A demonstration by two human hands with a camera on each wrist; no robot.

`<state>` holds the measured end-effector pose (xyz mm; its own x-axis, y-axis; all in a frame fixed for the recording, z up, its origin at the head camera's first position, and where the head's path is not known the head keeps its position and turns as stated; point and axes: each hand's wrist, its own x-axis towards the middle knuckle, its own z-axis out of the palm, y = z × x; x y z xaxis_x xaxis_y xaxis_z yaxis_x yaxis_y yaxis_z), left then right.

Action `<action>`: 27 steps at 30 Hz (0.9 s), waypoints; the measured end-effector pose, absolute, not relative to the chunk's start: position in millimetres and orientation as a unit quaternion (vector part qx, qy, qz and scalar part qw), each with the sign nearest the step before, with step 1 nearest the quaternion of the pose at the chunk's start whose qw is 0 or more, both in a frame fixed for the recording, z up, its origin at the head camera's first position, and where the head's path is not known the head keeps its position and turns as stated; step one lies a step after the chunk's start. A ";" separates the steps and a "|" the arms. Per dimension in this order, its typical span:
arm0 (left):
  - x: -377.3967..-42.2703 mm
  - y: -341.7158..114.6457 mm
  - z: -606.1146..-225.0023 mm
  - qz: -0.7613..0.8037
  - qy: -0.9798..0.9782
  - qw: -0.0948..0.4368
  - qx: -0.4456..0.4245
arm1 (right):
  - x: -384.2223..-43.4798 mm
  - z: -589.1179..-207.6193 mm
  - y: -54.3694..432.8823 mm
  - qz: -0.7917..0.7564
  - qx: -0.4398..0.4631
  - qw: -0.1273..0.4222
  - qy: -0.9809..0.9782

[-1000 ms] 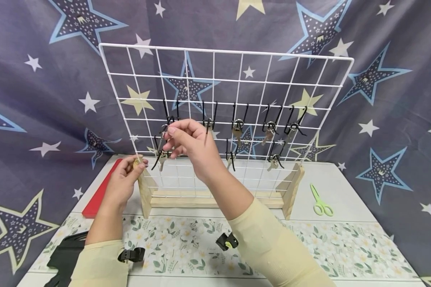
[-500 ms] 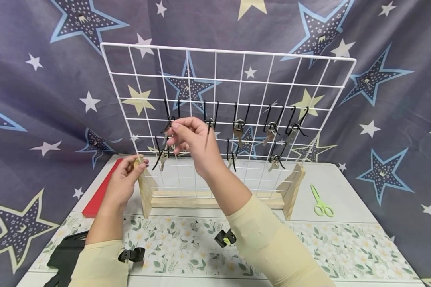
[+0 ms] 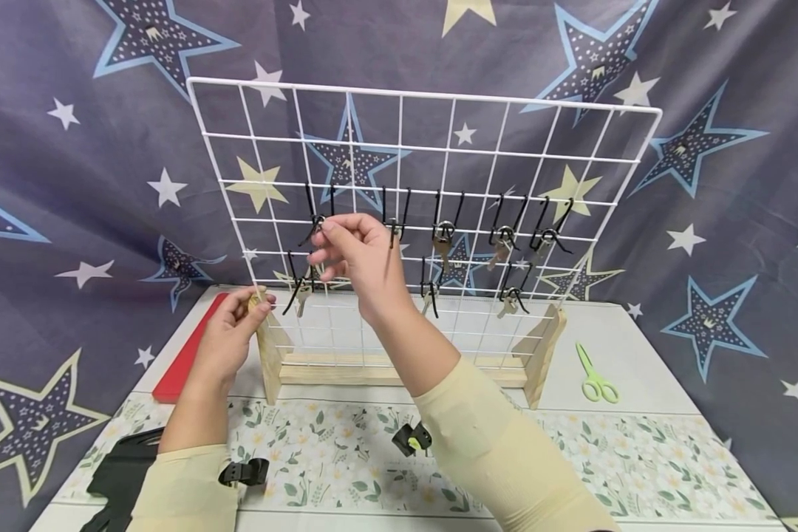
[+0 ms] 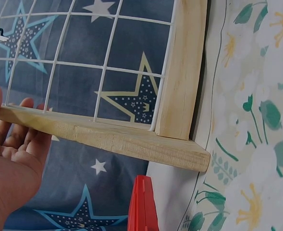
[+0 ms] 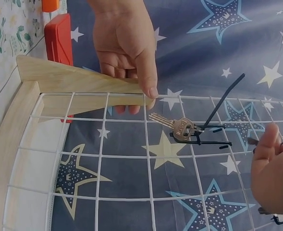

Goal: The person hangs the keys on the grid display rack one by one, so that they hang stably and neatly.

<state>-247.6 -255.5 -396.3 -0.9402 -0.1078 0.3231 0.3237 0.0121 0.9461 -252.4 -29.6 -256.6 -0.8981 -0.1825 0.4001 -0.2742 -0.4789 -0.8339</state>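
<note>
My right hand [image 3: 366, 258] is at the upper left hook [image 3: 311, 214] of the white wire grid rack [image 3: 399, 157], thumb and index finger pinching a key at its ring. Most of that key is hidden by the fingers; a grey bit of it shows in the right wrist view. My left hand [image 3: 229, 332] grips the top of the rack's left wooden end piece [image 4: 107, 139], thumb on one side and fingers on the other. Just below the right hand, a silver key [image 5: 182, 127] hangs on a lower black hook [image 5: 223, 103].
Several more keys hang along the upper row, one a brass key [image 3: 442, 247], and others on lower hooks, such as a silver key [image 3: 507, 304]. Green scissors [image 3: 595, 377] lie right of the rack. A red case [image 3: 186, 355] is behind the left forearm, a black object [image 3: 123, 476] nearer.
My right hand has shifted slightly right and up, bringing the key from in front of the upper left hook to right at it. The left hand has stayed on the wooden end piece.
</note>
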 end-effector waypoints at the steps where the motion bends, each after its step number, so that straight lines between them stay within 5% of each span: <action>1: -247.6 -255.4 -396.2 -0.699 -0.694 0.154 -0.078 | -252.6 -256.6 -30.0 0.831 0.224 0.031 -0.509; 14: -247.2 -254.3 -395.0 -0.697 -0.696 0.156 -0.071 | -251.9 -262.7 -28.7 0.829 0.233 0.044 -0.506; 27: -247.0 -253.8 -395.1 -0.697 -0.698 0.152 -0.064 | -229.9 -291.7 -6.0 0.794 0.283 -0.025 -0.537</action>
